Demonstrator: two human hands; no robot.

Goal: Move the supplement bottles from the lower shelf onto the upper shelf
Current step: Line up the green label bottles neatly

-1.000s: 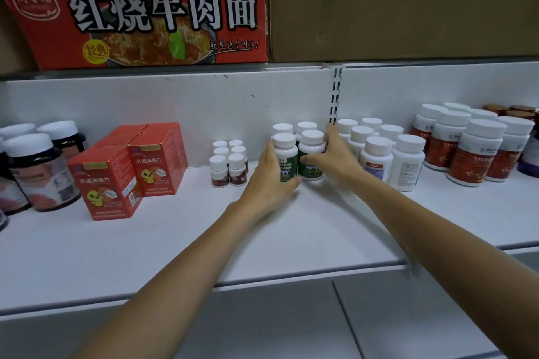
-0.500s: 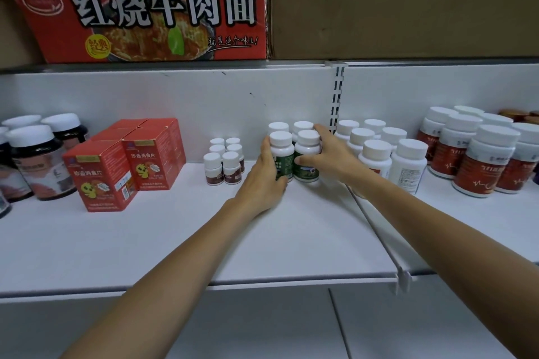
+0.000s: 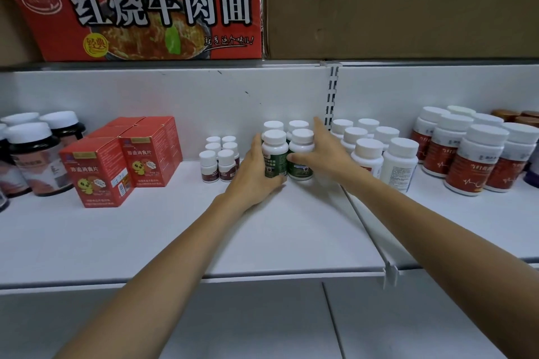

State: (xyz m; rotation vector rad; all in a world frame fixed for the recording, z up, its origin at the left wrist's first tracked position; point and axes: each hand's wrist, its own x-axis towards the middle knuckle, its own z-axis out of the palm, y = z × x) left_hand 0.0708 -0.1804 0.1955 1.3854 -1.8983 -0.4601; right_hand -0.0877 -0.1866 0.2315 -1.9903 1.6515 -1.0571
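- Four green-label bottles [image 3: 274, 154], white caps, standing upright in a tight two-by-two cluster on the white shelf [image 3: 175, 230], against the back wall.
- Left hand [image 3: 253, 175] cupped against the cluster's left side, thumb under the front-left bottle.
- Right hand [image 3: 323, 151] pressed on the right side, fingers spread, thumb across the front-right bottle.
- Small white-capped vials [image 3: 218, 159] just left; red boxes [image 3: 116, 160] further left.

From here I see only the caps of the two rear green bottles [image 3: 273, 126], my left hand [image 3: 253, 172] covers the front bottle's [image 3: 274, 154] lower side, the dark jars [image 3: 35, 154] at the shelf's [image 3: 175, 236] left edge are cut off, and label print seems too blurred to read.
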